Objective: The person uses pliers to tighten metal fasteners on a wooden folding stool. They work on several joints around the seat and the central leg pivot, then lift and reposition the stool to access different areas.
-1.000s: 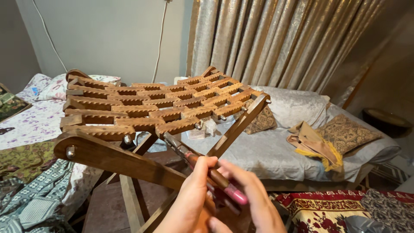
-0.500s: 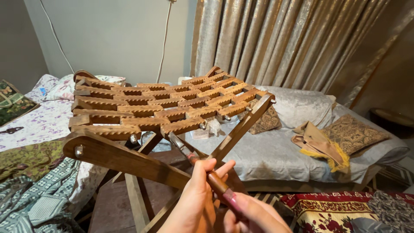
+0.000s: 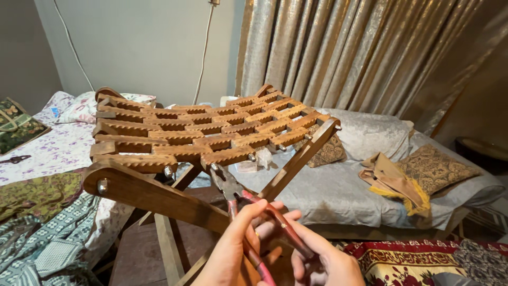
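Note:
A folding wooden stool (image 3: 159,193) with a seat of notched slats (image 3: 211,132) stands in front of me. Both hands grip a pair of pliers (image 3: 233,191) with red handles. My left hand (image 3: 233,249) wraps the nearer handle, my right hand (image 3: 312,254) holds the other handle. The metal jaws point up and to the left at a bolt end (image 3: 214,167) under the front edge of the seat. Whether the jaws touch the bolt I cannot tell.
A bed (image 3: 47,159) with patterned sheets and a bag (image 3: 18,124) lies at left. A grey couch (image 3: 370,185) with cushions and a yellow-fringed cloth (image 3: 394,182) sits behind right. Curtains (image 3: 344,53) hang at the back. A red rug (image 3: 413,259) covers the floor at lower right.
The view has shifted so the stool sits lower and further right. My hands have moved the pliers up toward the seat's front edge, and my right hand has slid along the handle.

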